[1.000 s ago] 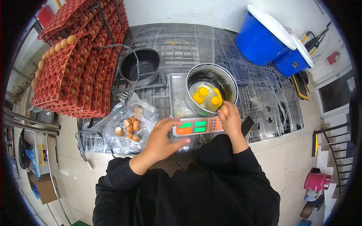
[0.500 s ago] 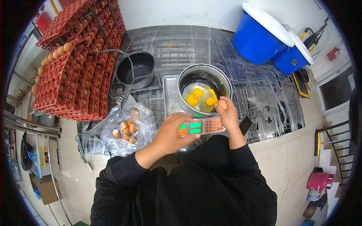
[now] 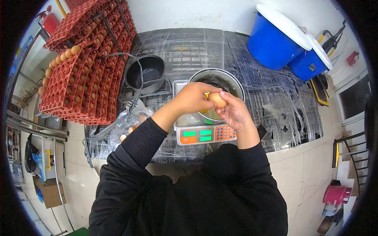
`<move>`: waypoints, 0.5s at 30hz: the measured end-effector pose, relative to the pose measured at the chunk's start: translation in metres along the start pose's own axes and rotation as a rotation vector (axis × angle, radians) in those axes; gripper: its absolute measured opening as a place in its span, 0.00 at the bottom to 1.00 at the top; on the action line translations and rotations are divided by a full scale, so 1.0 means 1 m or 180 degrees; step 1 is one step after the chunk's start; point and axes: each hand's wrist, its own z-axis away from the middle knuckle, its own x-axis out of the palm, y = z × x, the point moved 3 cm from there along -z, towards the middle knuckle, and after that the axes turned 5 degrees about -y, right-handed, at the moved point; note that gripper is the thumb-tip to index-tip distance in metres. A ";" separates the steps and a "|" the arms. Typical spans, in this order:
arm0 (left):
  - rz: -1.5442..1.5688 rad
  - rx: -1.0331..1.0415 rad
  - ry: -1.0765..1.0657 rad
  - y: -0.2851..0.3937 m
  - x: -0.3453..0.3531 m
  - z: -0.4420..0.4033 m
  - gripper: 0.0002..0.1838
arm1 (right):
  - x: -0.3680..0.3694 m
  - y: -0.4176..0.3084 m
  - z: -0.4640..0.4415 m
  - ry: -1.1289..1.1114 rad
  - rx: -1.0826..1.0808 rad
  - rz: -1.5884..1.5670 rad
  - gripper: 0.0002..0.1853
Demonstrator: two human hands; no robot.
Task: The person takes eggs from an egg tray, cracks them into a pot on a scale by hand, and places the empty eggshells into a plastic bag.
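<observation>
**Egg (image 3: 217, 100) held above the metal pot (image 3: 235, 83)**

I see the left hand (image 3: 191, 97) and right hand (image 3: 237, 114) both grasping the egg with their fingers, over the metal pot's near side. The pot stands on a scale (image 3: 206, 135) on the bench (image 3: 283, 118); a black pot (image 3: 145, 73) and stacked egg trays (image 3: 88, 78) are to my left.

– What finishes do we see here?
– We see a shiny-edged metal pot (image 3: 237, 80) and a smooth egg (image 3: 217, 100) with a faint sheen.
– And the sleeves (image 3: 136, 145)?
– Matt cloth. We also see glossy, creased plastic film (image 3: 189, 47) and smooth plastic tubs (image 3: 267, 43).
</observation>
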 end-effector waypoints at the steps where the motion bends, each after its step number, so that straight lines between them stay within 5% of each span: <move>1: 0.0012 -0.0019 -0.0077 -0.003 -0.001 -0.003 0.23 | -0.003 -0.001 -0.002 0.0006 0.0013 0.0030 0.15; 10: -0.0563 -0.0372 -0.0126 -0.022 0.008 -0.039 0.21 | -0.038 0.003 -0.031 -0.0018 0.0188 -0.0157 0.16; 13: 0.1118 -0.1011 -0.0409 -0.044 0.010 -0.046 0.23 | -0.040 -0.002 -0.035 -0.0071 0.0144 -0.0196 0.16; 15: 0.1127 -0.0971 -0.0430 -0.051 0.012 -0.050 0.23 | -0.049 -0.001 -0.041 -0.0043 0.0255 -0.0137 0.16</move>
